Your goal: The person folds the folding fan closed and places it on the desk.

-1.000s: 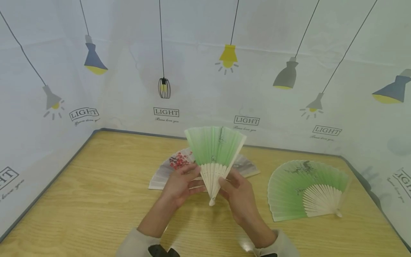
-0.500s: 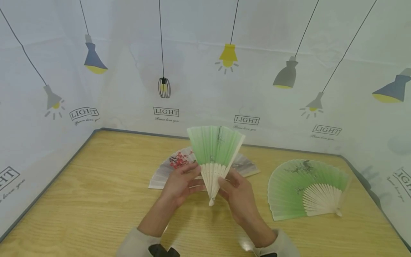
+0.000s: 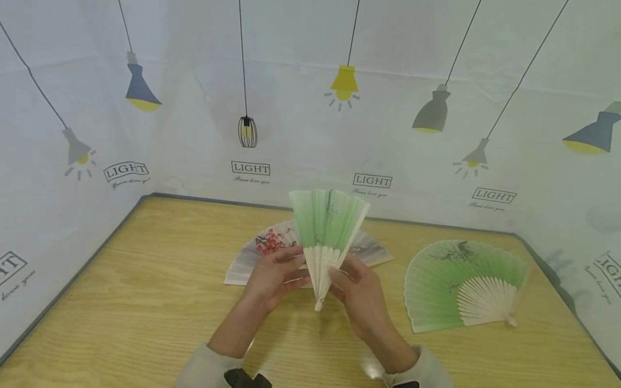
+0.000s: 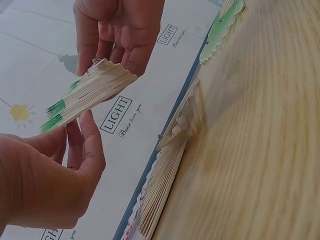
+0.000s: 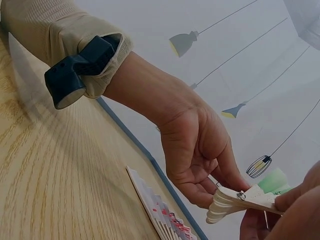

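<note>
A partly spread green folding fan (image 3: 330, 221) with pale ribs is held up over the table, its pivot end down. At its left edge my left hand (image 3: 269, 280) pinches the ribs between thumb and fingers. My right hand (image 3: 363, 296) grips the right side, thumb across the front of the ribs. In the left wrist view the fan's ribs (image 4: 95, 90) lie between both hands, stacked close together. The right wrist view shows the pivot end (image 5: 225, 200) below my right hand (image 5: 195, 145); the leaf is mostly hidden there.
Behind the hands, a white folding fan (image 3: 242, 267) with red blossoms lies open on the wooden table (image 3: 145, 291). Another green folding fan (image 3: 432, 291) lies spread at the right. A lamp-printed white sheet (image 3: 291, 118) rises along the table's back and sides.
The held fan has narrowed: its left edge has moved right, toward the right edge, and the folds are tighter. Both hands have stayed almost in place, and the two fans on the table lie still.
</note>
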Motion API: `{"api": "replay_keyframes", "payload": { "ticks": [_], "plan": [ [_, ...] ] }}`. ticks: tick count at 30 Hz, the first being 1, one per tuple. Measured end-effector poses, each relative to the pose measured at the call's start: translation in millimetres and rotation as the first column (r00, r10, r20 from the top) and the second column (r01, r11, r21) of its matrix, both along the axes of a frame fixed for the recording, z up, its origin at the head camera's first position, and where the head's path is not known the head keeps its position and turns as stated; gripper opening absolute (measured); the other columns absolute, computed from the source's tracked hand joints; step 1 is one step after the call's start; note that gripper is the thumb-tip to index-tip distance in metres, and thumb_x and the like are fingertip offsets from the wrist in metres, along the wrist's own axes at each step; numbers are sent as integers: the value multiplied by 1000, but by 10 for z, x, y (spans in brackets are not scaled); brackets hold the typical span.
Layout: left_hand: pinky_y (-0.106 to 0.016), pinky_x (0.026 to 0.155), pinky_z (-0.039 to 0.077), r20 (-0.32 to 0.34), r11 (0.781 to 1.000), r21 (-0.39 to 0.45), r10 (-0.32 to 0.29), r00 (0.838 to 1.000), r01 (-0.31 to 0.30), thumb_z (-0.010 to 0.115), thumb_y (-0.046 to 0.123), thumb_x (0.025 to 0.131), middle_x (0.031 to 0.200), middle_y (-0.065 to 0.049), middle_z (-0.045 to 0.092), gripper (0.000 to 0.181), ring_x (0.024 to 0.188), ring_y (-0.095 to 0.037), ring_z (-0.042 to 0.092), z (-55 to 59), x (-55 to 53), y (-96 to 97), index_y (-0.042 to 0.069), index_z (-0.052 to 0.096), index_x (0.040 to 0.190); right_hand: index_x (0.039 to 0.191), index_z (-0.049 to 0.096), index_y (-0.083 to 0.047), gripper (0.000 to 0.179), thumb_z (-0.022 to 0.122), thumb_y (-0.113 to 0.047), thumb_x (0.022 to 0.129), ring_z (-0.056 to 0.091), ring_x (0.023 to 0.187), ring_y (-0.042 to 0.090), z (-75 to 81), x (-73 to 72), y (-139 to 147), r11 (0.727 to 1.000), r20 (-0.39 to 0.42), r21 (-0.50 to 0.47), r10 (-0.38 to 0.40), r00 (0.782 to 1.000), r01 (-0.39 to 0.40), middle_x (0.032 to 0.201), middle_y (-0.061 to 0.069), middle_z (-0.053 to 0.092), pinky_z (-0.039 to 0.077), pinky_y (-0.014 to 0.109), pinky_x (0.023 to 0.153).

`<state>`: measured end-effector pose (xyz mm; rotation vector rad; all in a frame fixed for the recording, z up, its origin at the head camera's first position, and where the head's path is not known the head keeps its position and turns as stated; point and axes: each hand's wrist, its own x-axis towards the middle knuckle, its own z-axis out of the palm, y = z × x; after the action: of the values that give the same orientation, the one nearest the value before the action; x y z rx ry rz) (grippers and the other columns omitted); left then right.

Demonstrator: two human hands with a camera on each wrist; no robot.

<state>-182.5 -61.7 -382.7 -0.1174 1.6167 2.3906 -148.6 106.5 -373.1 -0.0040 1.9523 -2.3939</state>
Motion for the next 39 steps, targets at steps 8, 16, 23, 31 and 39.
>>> {"api": "replay_keyframes", "payload": {
  "ticks": [8,16,23,31,39],
  "plan": [
    [-35,76,58,2,1000,-1,2,1000,-2,58,3,94,111,-15,61,32,80,-23,67,1,-3,0,-7,56,124,133,50,2,39,53,3,94,56,112,26,-2,-8,-5,1000,5,2,-7,1000,7,126,20,55,52,40,92],
    [-35,76,58,4,1000,0,2,1000,-2,59,2,94,110,-15,62,32,80,-23,67,10,0,5,-7,56,124,135,49,1,40,53,2,95,54,115,28,-5,-10,-3,1000,10,7,3,1000,-3,130,20,53,51,40,93],
    [-35,76,58,3,1000,-3,1,1000,-1,60,3,93,109,-15,62,32,81,-24,67,5,6,7,-6,57,124,134,49,2,40,53,2,95,54,116,28,-2,-6,-10,1000,3,2,11,1000,-11,130,21,53,52,40,92],
    [-35,76,58,13,1000,-12,-1,1000,2,61,3,93,106,-13,64,31,79,-22,67,10,10,11,-4,58,123,133,50,3,39,53,3,94,54,116,28,-6,-6,-10,1000,-8,-2,29,1000,-29,129,20,54,52,40,92],
    [-34,75,58,-3,1000,-13,-4,1000,4,61,3,93,103,-13,65,32,77,-21,67,4,12,14,-6,57,123,134,49,4,39,52,3,95,52,120,28,-4,-5,-11,998,-22,-27,47,999,-48,132,22,52,51,41,94]
  ]
}}
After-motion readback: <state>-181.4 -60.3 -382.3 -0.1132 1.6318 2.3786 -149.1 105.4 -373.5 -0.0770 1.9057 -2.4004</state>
